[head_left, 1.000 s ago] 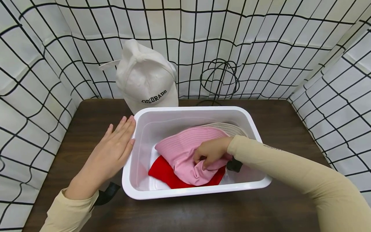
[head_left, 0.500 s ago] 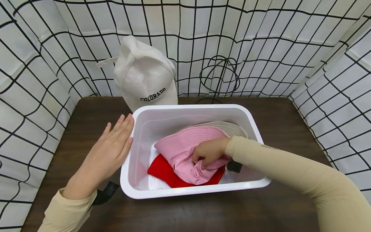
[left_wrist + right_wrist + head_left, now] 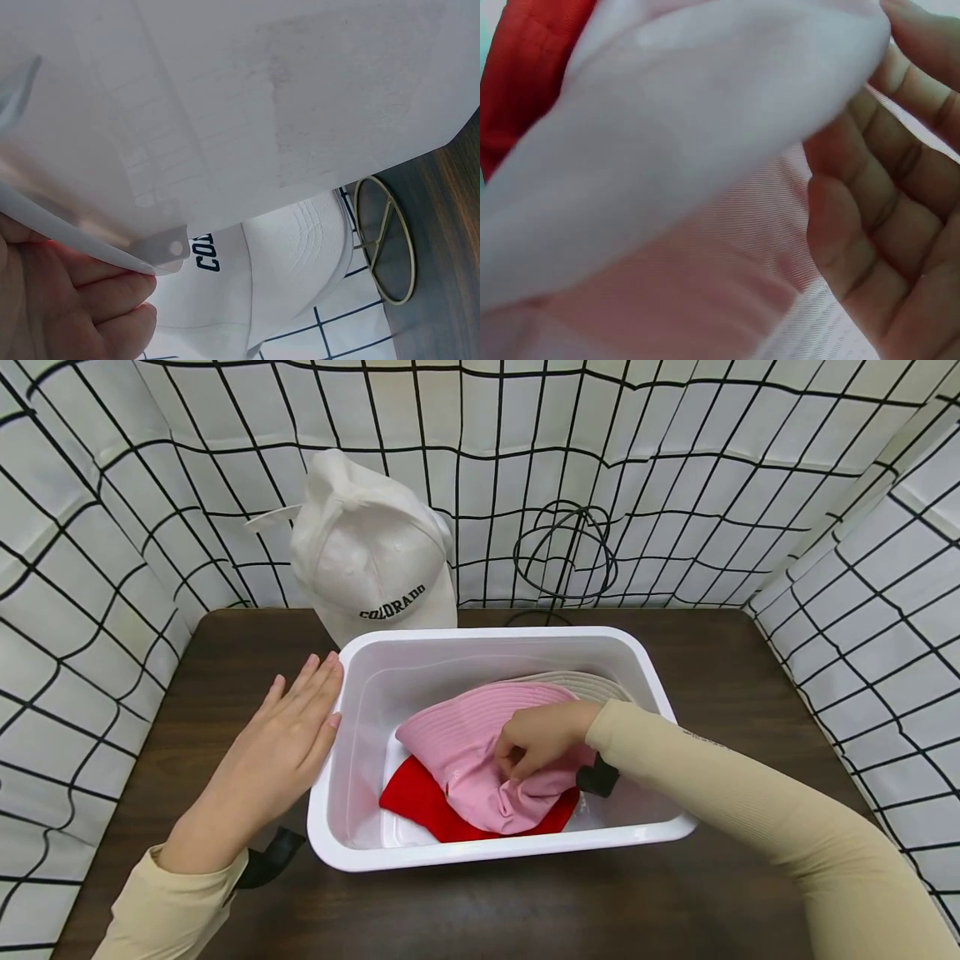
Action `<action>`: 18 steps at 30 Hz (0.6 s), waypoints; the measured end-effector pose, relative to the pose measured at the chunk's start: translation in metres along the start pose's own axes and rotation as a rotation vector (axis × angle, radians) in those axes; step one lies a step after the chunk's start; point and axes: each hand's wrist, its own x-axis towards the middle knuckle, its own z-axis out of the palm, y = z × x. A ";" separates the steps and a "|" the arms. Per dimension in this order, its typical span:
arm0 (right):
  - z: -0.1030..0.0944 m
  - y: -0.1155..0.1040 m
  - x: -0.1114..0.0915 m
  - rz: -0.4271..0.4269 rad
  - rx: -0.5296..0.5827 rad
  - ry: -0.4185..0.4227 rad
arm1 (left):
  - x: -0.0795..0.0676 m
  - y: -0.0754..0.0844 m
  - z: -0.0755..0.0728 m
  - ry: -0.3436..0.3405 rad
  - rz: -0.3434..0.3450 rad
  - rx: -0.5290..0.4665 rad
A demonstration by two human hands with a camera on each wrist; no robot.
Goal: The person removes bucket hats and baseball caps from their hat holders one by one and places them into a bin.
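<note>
A pink bucket hat (image 3: 480,743) lies in a white plastic tub (image 3: 405,637), over a red cloth item (image 3: 416,797). Its crown fabric is pinched between the thumb and fingers of my right hand (image 3: 543,737). The right wrist view shows that fold of pink cloth (image 3: 675,127) close up. Behind the pink hat a beige ribbed brim (image 3: 592,685) shows in part. My left hand (image 3: 288,739) rests with straight fingers against the tub's left rim; in the left wrist view its fingers (image 3: 112,304) lie at the rim's underside.
A white cap (image 3: 367,543) lettered COLORADO sits on a stand behind the tub's left corner. An unoccupied wire stand (image 3: 566,552) stands to its right. Black wire grid with white sheeting (image 3: 675,460) encloses the back and sides of the dark wooden table (image 3: 480,910).
My right hand has lifted slightly, raising the pinched pink fabric a little. My left hand stays at the rim. The head view has shifted slightly.
</note>
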 end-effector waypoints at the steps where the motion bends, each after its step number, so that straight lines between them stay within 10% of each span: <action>1: -0.001 0.000 0.000 -0.003 0.002 -0.010 | 0.000 0.000 0.000 0.001 -0.001 -0.001; 18: 0.021 0.002 0.011 0.179 -0.008 -0.248 | 0.000 -0.001 0.000 -0.003 0.003 -0.005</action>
